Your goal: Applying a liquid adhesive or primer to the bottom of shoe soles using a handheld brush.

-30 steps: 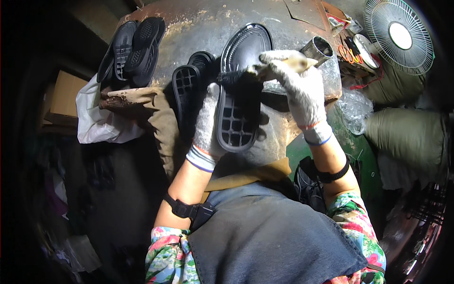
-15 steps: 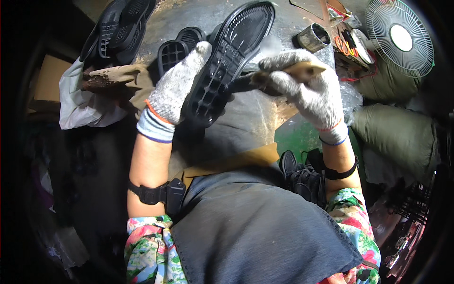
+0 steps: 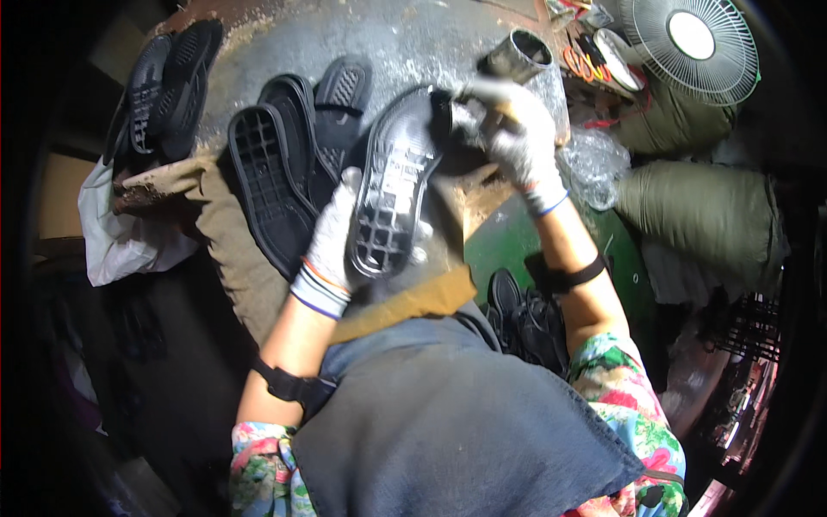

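The left hand holds a shiny black sole up near the edge of the table — thumb on one side, fingertips peeking out on the other, pinching it. The right hand is a bit blurry, its fingers curled around a brush at the sole's top end. More soles lie just left. A can stands beyond the right hand.

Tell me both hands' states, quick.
Left hand: closed, holding a sole.
Right hand: closed, holding a brush, blurred.
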{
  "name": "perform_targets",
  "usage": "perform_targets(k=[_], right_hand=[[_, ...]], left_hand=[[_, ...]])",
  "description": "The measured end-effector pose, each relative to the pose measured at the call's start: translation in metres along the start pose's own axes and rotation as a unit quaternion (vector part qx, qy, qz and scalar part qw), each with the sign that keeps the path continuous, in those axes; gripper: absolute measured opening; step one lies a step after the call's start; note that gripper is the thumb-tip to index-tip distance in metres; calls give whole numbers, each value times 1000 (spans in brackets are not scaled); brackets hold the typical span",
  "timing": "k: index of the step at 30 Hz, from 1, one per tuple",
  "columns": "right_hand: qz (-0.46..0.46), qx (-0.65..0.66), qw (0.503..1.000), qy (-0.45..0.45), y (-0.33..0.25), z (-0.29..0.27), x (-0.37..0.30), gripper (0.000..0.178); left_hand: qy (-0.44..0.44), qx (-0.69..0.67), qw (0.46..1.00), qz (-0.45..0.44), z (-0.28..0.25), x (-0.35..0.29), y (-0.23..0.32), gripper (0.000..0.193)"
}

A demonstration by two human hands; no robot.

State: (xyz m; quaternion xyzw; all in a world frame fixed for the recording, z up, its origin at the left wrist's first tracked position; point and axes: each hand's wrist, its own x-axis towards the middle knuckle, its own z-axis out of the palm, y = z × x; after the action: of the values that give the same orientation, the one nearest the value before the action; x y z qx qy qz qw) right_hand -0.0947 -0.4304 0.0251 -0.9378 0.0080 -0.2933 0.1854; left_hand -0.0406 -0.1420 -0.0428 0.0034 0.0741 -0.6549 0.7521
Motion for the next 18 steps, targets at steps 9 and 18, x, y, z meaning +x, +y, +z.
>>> perform_targets(k=[9,18], right_hand=[[-5,-84,994,73,-11,22,16,13],[346,243,905,39,-66,3,-11,33]], left_hand=[[-64,-45,997,21,-6,14,-14,85],[1,-18,999,44,-13,3,-12,69]])
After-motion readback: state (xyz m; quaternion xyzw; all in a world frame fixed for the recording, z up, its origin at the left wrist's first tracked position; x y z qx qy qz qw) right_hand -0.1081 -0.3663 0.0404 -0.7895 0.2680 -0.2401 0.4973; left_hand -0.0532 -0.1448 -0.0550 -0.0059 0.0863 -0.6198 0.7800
